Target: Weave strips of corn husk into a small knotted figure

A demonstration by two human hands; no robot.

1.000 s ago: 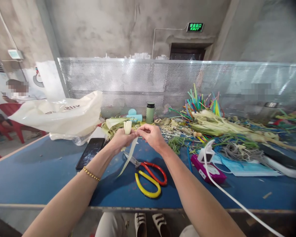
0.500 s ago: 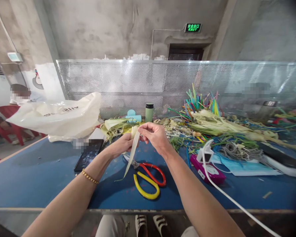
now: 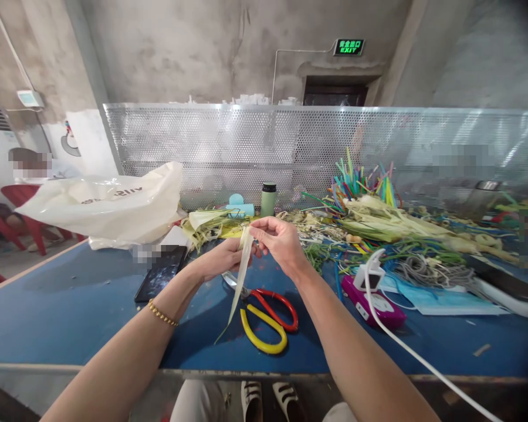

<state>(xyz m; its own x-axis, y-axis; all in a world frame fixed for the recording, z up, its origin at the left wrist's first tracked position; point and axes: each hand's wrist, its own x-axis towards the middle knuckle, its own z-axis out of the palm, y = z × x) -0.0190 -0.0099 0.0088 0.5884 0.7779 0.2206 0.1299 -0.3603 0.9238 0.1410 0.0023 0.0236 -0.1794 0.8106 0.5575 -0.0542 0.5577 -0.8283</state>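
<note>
Both of my hands meet above the middle of the blue table, pinching a pale strip of corn husk [image 3: 243, 266]. My left hand [image 3: 222, 258] grips it from the left with curled fingers. My right hand [image 3: 278, 240] pinches its upper end between thumb and fingers. The strip's long tail hangs down and narrows to a thin green tip. Below it lie scissors [image 3: 264, 328] with one red and one yellow handle, their blades partly hidden behind the strip. The exact grip of the left fingertips is partly covered.
Left stand a white plastic bag [image 3: 110, 205] and a dark tablet [image 3: 161, 275]. A green bottle [image 3: 268, 202], corn husks [image 3: 387, 220] and coloured pipe cleaners [image 3: 365, 181] line the back before a perforated metal screen [image 3: 211, 140]. A purple power strip [image 3: 378, 308] with a white cable is right.
The husk strip's hanging tail has swung slightly right and hangs lower. Both hands stay together on the strip, with little shift. The view has turned slightly.
</note>
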